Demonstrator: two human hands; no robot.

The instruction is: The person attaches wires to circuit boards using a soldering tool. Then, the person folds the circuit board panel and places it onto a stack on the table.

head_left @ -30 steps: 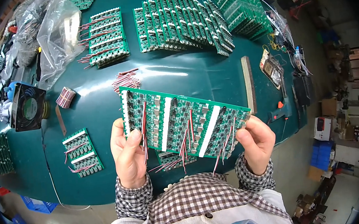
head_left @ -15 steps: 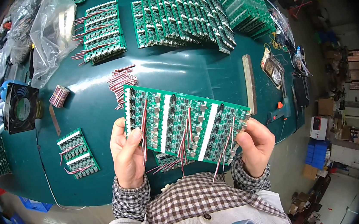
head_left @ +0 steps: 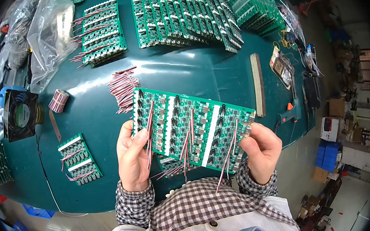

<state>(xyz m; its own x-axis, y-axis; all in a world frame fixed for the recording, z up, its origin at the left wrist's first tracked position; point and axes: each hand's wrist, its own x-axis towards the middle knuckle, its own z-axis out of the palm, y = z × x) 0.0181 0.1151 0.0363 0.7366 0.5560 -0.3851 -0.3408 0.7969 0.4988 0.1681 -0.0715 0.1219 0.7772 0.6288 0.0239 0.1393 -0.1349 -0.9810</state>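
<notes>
A green circuit board panel [head_left: 211, 135] with white strips and black parts is held up in front of me, tilted down to the right. My left hand [head_left: 132, 158] is closed on its left end, thumb over the front. At the right end my right hand [head_left: 264, 148] pinches the edge. Thin red, white and black wires [head_left: 150, 130] hang from the panel in several bunches. Partly hidden beneath it, another board with wires [head_left: 172, 168] lies close to my body. Just beyond the panel's left corner is a pile of short wires [head_left: 122, 92].
Toward the back stand rows of stacked boards [head_left: 184, 17] and a wired board stack [head_left: 102, 34]. A smaller wired board [head_left: 80, 159], a banded wire bundle [head_left: 59, 101] and a fan [head_left: 21, 114] sit left. On the right are a wooden strip [head_left: 258, 84] and a glue gun [head_left: 289, 113].
The panel's left end has come slightly right and its tilt has altered a little. Both hands keep their hold, and the view has shifted slightly.
</notes>
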